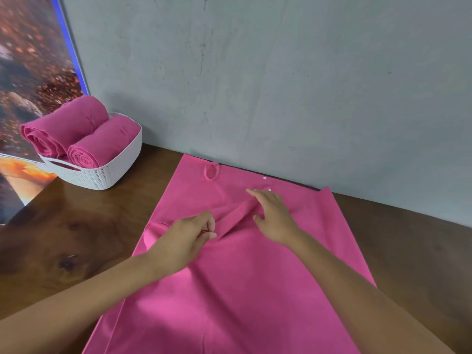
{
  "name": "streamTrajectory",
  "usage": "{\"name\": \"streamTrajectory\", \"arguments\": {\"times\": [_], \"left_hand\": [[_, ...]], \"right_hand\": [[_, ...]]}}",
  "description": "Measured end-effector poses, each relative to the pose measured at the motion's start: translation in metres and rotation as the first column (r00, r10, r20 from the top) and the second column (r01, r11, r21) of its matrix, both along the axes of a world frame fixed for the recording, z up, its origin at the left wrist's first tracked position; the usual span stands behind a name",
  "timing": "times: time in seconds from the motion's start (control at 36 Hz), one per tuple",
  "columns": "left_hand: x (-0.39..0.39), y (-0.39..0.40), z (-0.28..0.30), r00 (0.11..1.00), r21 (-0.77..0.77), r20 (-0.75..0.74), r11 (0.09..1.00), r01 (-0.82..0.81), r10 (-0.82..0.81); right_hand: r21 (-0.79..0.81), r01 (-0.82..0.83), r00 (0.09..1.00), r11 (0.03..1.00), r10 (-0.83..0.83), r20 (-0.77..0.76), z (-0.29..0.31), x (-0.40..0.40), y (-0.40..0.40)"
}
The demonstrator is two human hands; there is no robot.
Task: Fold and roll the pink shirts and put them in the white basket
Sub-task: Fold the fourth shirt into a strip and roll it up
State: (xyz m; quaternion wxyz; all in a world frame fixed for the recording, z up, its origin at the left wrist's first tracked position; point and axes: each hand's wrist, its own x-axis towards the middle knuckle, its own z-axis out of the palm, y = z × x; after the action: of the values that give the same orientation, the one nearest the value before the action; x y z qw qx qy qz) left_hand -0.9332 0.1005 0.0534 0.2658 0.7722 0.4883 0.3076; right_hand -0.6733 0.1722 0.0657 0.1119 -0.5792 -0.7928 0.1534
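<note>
Lengthwise, the pink shirt (237,277) lies flat on the wooden table (76,238), running from the near edge to the wall. The left hand (190,233) pinches a raised fold at its middle; the right hand (274,215) presses flat, fingers extended.

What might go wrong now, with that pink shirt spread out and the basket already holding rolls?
1. The left hand pinches a bunched ridge in the flat pink cloth shirt; that crease may get folded in, giving a lumpy roll.
2. The white woven plastic basket already holds two rolled pink shirts, one riding above the rim, so another may not sit securely.
3. The shirt's far edge touches the grey wall, leaving little smoothing room.
</note>
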Motion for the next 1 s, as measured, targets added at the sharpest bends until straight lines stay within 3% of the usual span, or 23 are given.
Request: {"name": "streamTrajectory", "arguments": {"times": [0.11, 0.28, 0.36, 0.44, 0.56, 0.67, 0.78, 0.89, 1.0], "left_hand": [[-0.013, -0.001, 0.001, 0.999, -0.057, 0.005, 0.998, -0.031, 0.031], [-0.019, -0.011, -0.01, 0.979, -0.163, 0.08, 0.971, -0.175, 0.189], [-0.019, -0.019, -0.021, 0.975, -0.17, 0.032, 0.963, -0.21, 0.218], [-0.02, -0.014, -0.026, 0.969, -0.069, -0.014, 0.967, -0.246, 0.246], [-0.01, 0.014, -0.019, 0.942, 0.019, 0.055, 0.942, -0.334, 0.332], [0.0, 0.06, -0.019, 0.931, -0.001, 0.085, 0.934, -0.356, 0.355], [0.014, 0.1, -0.024, 0.966, -0.125, 0.028, 0.96, -0.251, 0.256], [0.025, 0.134, -0.036, 0.987, -0.119, -0.11, 0.984, -0.133, 0.12], [0.03, 0.158, -0.04, 0.965, -0.041, -0.235, 0.991, -0.126, 0.113]], "right_hand": [[-0.084, -0.049, 0.987, 0.995, 0.061, 0.148, 0.002, -0.001, 0.011], [-0.032, -0.117, 0.946, 0.993, 0.121, 0.302, -0.003, 0.013, 0.021], [0.012, -0.11, 0.949, 0.994, 0.101, 0.299, -0.005, 0.025, 0.024], [0.018, -0.075, 0.958, 0.997, 0.067, 0.28, -0.01, 0.036, 0.027], [0.068, -0.021, 0.976, 0.997, 0.006, 0.218, -0.014, 0.05, 0.032], [0.101, 0.044, 0.981, 0.994, -0.062, 0.183, -0.02, 0.06, 0.038], [0.11, 0.085, 0.975, 0.99, -0.105, 0.194, -0.022, 0.065, 0.044], [0.129, 0.078, 0.975, 0.989, -0.103, 0.198, -0.021, 0.069, 0.05], [0.093, 0.069, 0.967, 0.993, -0.09, 0.238, -0.022, 0.074, 0.058]]}}
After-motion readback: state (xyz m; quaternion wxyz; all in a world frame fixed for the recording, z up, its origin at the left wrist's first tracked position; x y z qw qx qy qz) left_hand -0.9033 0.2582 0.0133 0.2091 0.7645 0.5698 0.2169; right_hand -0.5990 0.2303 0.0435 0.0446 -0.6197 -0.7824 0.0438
